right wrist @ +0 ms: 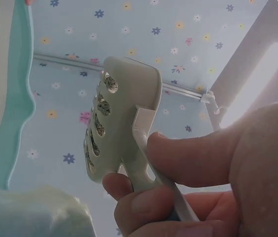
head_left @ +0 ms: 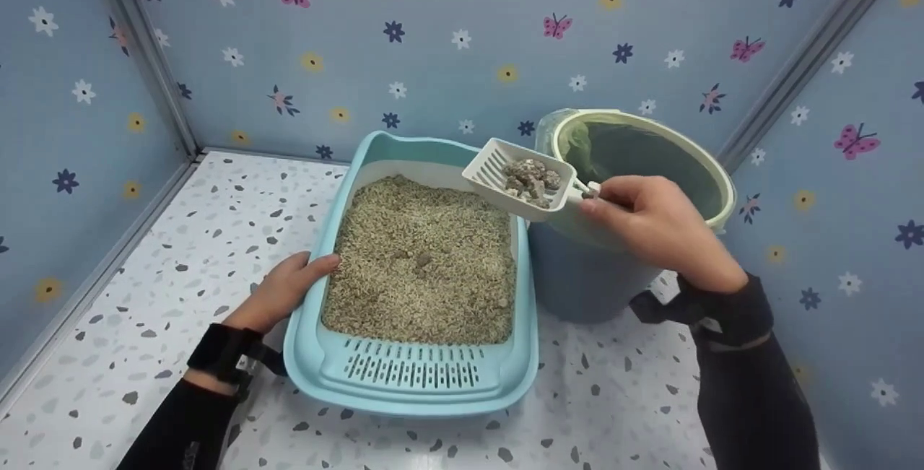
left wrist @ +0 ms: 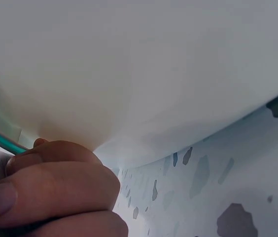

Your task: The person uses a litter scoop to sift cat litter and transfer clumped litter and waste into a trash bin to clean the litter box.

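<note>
In the head view my right hand (head_left: 657, 228) grips the handle of a pale slotted litter scoop (head_left: 498, 199), which carries several greyish clumps (head_left: 533, 181). The scoop hangs above the gap between the litter box and the bin, partly over the box's right rim. The right wrist view shows the thumb and fingers curled round the scoop handle (right wrist: 178, 202). At the left, my left hand (head_left: 285, 286) holds the rim of the light blue litter box (head_left: 411, 401), thumb on top. Its fingers (left wrist: 65, 187) curl under the rim in the left wrist view. Granular litter (head_left: 426, 239) fills the box.
A grey-blue bin (head_left: 585, 282) with a pale rim and a thin greenish liner (head_left: 581, 149) stands right of the box, against the flowered wall panel (head_left: 462, 58). More panels rise at left and right. Speckled white floor (head_left: 216, 224) lies around the box.
</note>
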{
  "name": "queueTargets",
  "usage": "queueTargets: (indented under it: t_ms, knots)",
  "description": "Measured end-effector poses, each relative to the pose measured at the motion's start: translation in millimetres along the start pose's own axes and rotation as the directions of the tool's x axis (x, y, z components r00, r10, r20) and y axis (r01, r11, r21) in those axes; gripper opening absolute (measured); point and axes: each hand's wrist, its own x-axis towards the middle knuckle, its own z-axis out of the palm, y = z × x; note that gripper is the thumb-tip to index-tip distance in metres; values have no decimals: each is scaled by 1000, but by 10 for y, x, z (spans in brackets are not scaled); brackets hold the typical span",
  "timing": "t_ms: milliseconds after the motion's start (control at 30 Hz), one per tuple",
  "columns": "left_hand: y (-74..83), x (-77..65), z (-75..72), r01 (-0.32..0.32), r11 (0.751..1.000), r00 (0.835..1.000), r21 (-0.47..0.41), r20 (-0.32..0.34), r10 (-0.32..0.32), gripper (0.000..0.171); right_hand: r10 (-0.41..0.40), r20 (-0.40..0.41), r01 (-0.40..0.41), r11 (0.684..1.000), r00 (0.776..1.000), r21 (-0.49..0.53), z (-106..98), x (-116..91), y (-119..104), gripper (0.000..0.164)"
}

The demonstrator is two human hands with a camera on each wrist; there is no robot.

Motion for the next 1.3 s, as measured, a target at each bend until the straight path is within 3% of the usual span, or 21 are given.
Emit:
queueTargets:
  t_ms: [100,133,233,433,667,1033,1300]
  knots:
    - [-16,2,11,35,999,999,18,-32,-35,67,14,-27,-14,1000,1000,-9,-128,14,87,31]
    - [70,-38,52,79,995,995,53,-57,-76,71,19,-38,-20,1000,999,-13,-171,20,122,32]
    - [77,-30,71,112,992,991,54,-75,-107,69,61,-63,-62,998,996,-11,-307,29,229,33]
    - [121,-24,94,114,992,991,54,-77,-110,67,173,-84,-175,985,981,-13,-541,38,445,37]
    - [118,-26,116,118,990,990,75,-92,-111,71,256,-100,-262,964,961,-51,-677,87,673,43]
    - [139,-44,113,103,994,993,39,-69,-100,68,235,-70,-242,961,970,-135,-739,180,1070,34]
    - [131,-41,98,113,993,991,35,-81,-110,67,235,-14,-233,950,972,-206,-769,231,1139,30]
